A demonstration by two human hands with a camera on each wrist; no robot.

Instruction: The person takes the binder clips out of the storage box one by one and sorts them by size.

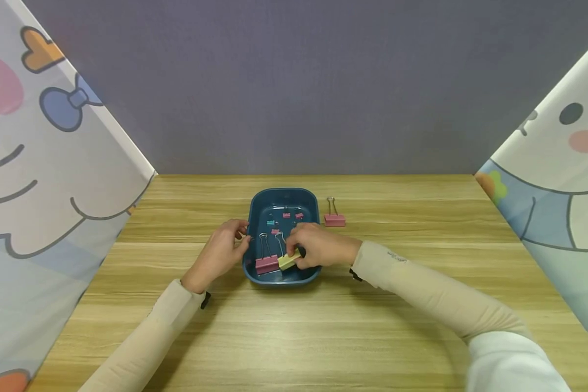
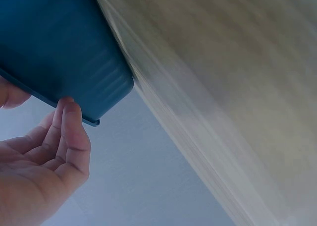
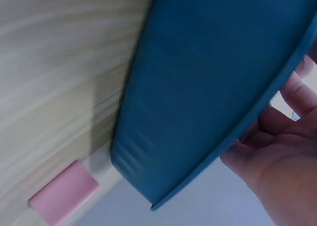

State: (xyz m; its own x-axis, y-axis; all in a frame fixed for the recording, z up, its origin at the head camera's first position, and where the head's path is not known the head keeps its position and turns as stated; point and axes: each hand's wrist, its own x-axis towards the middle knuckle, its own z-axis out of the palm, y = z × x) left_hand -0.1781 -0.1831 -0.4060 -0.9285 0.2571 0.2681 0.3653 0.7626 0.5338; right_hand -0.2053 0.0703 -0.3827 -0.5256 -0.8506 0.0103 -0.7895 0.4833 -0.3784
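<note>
Setting: wooden table (image 1: 294, 326) under my head view, grey wall behind, cartoon-printed panels at the left and right edges of the frame.
Yellow clip: I see a pale yellow binder clip (image 1: 289, 261) inside the blue tray (image 1: 306, 202), at the tray's lower-right part, just below centre of the frame.
Key relation: the yellow clip lies directly under the fingertips of my right hand (image 1: 318, 246); its long axis runs slightly slanted, lower left to upper right, its wire handle toward the top of the frame.
Right hand: fingers curled down, pinching the yellow clip; this hand is plainly the nearer one.
Left hand: my left hand (image 1: 221, 251) sits at the tray's left rim, fingertips touching it, fingers loosely bent; nothing is gripped that I can see.
Look of the clip: small, matte, boxy body with a silver wire loop; partly hidden by my fingers.
Neighbours in the tray: a large pink clip (image 1: 267, 264) just beside the yellow one on its left; several small pink and teal clips (image 1: 274, 220) toward the tray's upper end.
Outside the tray: another pink clip (image 1: 334, 219) on the table, near the tray's upper-right corner.
Wrist views: both blurred, showing mostly the tray's blue wall.
</note>
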